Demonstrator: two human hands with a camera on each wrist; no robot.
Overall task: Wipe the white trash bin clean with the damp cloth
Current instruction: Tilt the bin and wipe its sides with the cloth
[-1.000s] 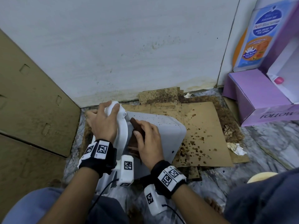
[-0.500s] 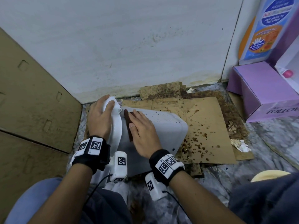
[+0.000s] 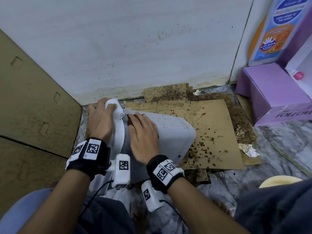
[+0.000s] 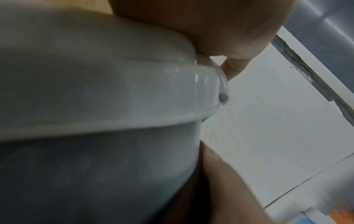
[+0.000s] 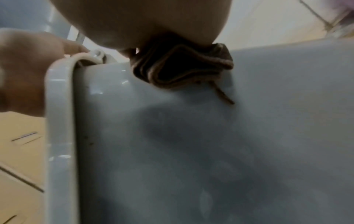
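The white trash bin (image 3: 170, 132) lies on its side on stained cardboard, its lid end toward the left. My left hand (image 3: 101, 119) grips the lid's far rim (image 4: 210, 84), fingers curled over it. My right hand (image 3: 143, 132) lies flat on the bin's upper side, fingers straight, pressing a folded brown cloth (image 5: 182, 69) against the bin wall (image 5: 191, 136) just beside the lid. In the head view only a dark sliver of the cloth (image 3: 128, 118) shows under the fingers. Small dark specks dot the bin's side farther right.
A white wall (image 3: 135, 48) stands right behind the bin. A cardboard box (image 3: 33, 107) closes the left side. Purple boxes (image 3: 273, 95) and a blue-orange pack (image 3: 276, 29) stand at right. Stained cardboard (image 3: 211, 132), crumpled paper (image 3: 248, 149) and a yellow rim (image 3: 280, 181) lie on the floor.
My right hand has slid the cloth away from me along the bin wall toward the far edge by the lid hinge. The left hand keeps its grip on the lid.
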